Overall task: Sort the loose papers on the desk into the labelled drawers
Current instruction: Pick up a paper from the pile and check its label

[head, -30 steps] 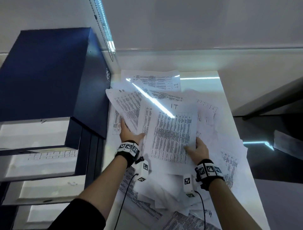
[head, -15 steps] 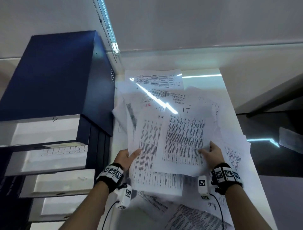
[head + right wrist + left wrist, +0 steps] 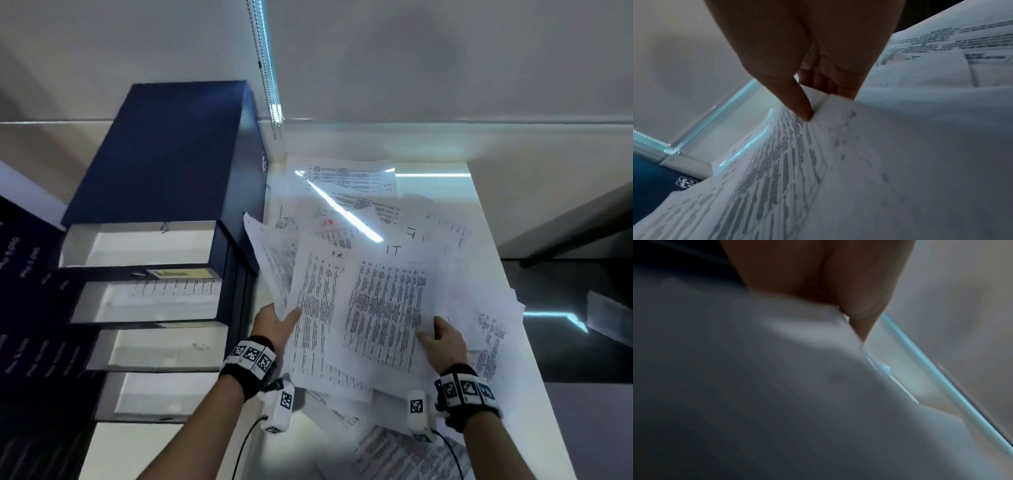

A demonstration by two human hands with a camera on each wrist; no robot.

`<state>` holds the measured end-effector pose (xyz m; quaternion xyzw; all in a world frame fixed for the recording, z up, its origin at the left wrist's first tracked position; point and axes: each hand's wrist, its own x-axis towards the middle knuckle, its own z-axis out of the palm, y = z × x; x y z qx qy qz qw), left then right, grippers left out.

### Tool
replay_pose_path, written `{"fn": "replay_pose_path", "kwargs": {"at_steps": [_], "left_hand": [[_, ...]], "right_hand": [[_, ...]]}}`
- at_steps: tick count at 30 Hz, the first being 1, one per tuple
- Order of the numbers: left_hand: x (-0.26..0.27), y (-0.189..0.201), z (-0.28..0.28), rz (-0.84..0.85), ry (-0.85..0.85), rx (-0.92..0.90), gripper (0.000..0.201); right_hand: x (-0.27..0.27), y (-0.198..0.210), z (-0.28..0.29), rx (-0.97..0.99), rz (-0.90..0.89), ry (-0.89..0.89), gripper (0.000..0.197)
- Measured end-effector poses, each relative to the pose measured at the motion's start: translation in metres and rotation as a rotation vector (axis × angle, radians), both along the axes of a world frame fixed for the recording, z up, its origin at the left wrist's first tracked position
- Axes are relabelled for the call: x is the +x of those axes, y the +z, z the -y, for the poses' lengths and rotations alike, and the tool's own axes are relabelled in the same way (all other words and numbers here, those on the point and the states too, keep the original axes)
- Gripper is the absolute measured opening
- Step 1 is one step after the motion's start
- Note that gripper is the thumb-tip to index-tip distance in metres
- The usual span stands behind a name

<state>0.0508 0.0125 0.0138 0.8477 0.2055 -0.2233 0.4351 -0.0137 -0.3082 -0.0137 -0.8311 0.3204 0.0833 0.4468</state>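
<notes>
My left hand (image 3: 277,320) pinches the left edge of a printed sheet marked "H.R." (image 3: 318,308), thumb on top; in the left wrist view the left hand (image 3: 838,308) sits at the edge of blurred paper (image 3: 777,386). My right hand (image 3: 442,337) pinches the right edge of a sheet marked "IT" (image 3: 387,308), and the right wrist view shows the right hand's (image 3: 813,104) thumb (image 3: 797,100) pressing on that printed sheet (image 3: 777,178) with fingers beneath. Both sheets are lifted above a loose pile of papers (image 3: 359,198) on the white desk (image 3: 479,212).
A dark blue drawer unit (image 3: 164,161) stands at the left with several white drawers pulled open (image 3: 144,246); the second one (image 3: 150,301) holds printed paper. More sheets (image 3: 404,455) lie near the desk's front edge. The desk's right edge drops to a dark floor (image 3: 565,308).
Both hands have drawn back toward me and lifted the H.R. and IT sheets off the pile. The view has tilted, showing more drawers.
</notes>
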Motion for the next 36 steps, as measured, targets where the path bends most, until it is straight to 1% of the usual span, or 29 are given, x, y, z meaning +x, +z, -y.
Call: {"fn": "replay_pose_path", "kwargs": {"at_steps": [1, 3, 5, 6, 7, 9, 11, 12, 13, 14, 15, 16, 18, 19, 20, 21, 23, 25, 26, 27, 28, 29, 30, 31, 32, 33, 34, 35, 36], "left_hand": [[0.001, 0.011, 0.001, 0.068, -0.027, -0.035, 0.049], [0.002, 0.041, 0.005, 0.19, -0.097, -0.058, 0.038], [0.003, 0.072, 0.009, 0.299, -0.181, -0.014, 0.032], [0.002, 0.09, 0.01, 0.354, -0.22, 0.007, 0.033], [0.0, 0.107, 0.012, 0.418, -0.253, -0.011, 0.036], [-0.005, 0.149, 0.016, 0.565, -0.317, -0.097, 0.039], [-0.006, 0.181, 0.016, 0.654, -0.303, -0.156, 0.03], [-0.004, 0.191, 0.017, 0.67, -0.267, -0.178, 0.025], [-0.001, 0.193, 0.016, 0.673, -0.214, -0.209, 0.024], [0.003, 0.187, 0.017, 0.663, -0.154, -0.248, 0.023], [0.008, 0.176, 0.017, 0.616, -0.088, -0.286, 0.022], [0.012, 0.157, 0.019, 0.523, -0.017, -0.299, 0.027], [0.013, 0.112, 0.025, 0.229, 0.097, -0.254, 0.052], [0.009, 0.086, 0.028, 0.08, 0.112, -0.208, 0.065], [0.004, 0.061, 0.031, -0.042, 0.096, -0.163, 0.075], [-0.001, 0.038, 0.034, -0.128, 0.066, -0.134, 0.081], [-0.01, 0.003, 0.041, -0.216, -0.011, -0.079, 0.08], [-0.017, -0.011, 0.049, -0.256, -0.122, 0.007, 0.074], [-0.019, -0.012, 0.052, -0.237, -0.16, 0.048, 0.072], [-0.019, -0.007, 0.054, -0.189, -0.161, 0.081, 0.071], [-0.017, 0.001, 0.054, -0.114, -0.12, 0.094, 0.07], [-0.016, 0.013, 0.053, -0.014, -0.057, 0.065, 0.067], [-0.014, 0.029, 0.051, 0.068, -0.003, -0.022, 0.063], [-0.013, 0.046, 0.049, 0.119, 0.035, -0.173, 0.06], [-0.015, 0.065, 0.045, 0.127, 0.069, -0.359, 0.059], [-0.019, 0.085, 0.041, 0.093, 0.099, -0.535, 0.062], [-0.023, 0.103, 0.033, 0.047, 0.118, -0.638, 0.063], [-0.029, 0.117, 0.024, 0.041, 0.119, -0.678, 0.059], [-0.037, 0.126, 0.014, 0.083, 0.111, -0.656, 0.05]], "right_hand": [[0.001, 0.005, 0.001, 0.003, 0.033, -0.03, 0.016], [0.004, 0.02, 0.003, -0.026, 0.136, -0.096, 0.01], [0.008, 0.041, 0.009, -0.043, 0.246, -0.161, 0.007], [0.011, 0.051, 0.013, -0.051, 0.287, -0.193, 0.007], [0.014, 0.059, 0.018, -0.063, 0.32, -0.222, 0.009], [0.017, 0.07, 0.028, -0.089, 0.369, -0.274, 0.016], [0.017, 0.078, 0.033, -0.083, 0.422, -0.304, 0.014], [0.015, 0.084, 0.033, -0.079, 0.46, -0.316, 0.015], [0.012, 0.091, 0.033, -0.085, 0.503, -0.325, 0.016], [0.009, 0.1, 0.032, -0.112, 0.552, -0.325, 0.016], [0.006, 0.11, 0.031, -0.154, 0.604, -0.321, 0.015], [0.002, 0.12, 0.031, -0.205, 0.659, -0.311, 0.013], [-0.005, 0.144, 0.03, -0.3, 0.771, -0.282, 0.01], [-0.009, 0.157, 0.03, -0.329, 0.821, -0.27, 0.01], [-0.013, 0.17, 0.031, -0.337, 0.859, -0.264, 0.011], [-0.017, 0.181, 0.033, -0.332, 0.881, -0.26, 0.012], [-0.022, 0.195, 0.039, -0.315, 0.877, -0.23, 0.013], [-0.024, 0.198, 0.043, -0.248, 0.847, -0.192, 0.012], [-0.023, 0.196, 0.041, -0.208, 0.832, -0.166, 0.014], [-0.022, 0.191, 0.039, -0.178, 0.819, -0.134, 0.016], [-0.021, 0.184, 0.035, -0.141, 0.8, -0.105, 0.017], [-0.02, 0.176, 0.029, -0.102, 0.771, -0.082, 0.016], [-0.018, 0.168, 0.021, -0.064, 0.731, -0.058, 0.014], [-0.015, 0.159, 0.012, -0.024, 0.685, -0.031, 0.012], [-0.013, 0.15, 0.002, 0.016, 0.642, -0.002, 0.012], [-0.011, 0.142, -0.011, 0.058, 0.61, 0.034, 0.013], [-0.007, 0.132, -0.023, 0.091, 0.584, 0.073, 0.014], [-0.005, 0.127, -0.037, 0.123, 0.571, 0.118, 0.016], [-0.002, 0.121, -0.051, 0.151, 0.546, 0.158, 0.018]]}}
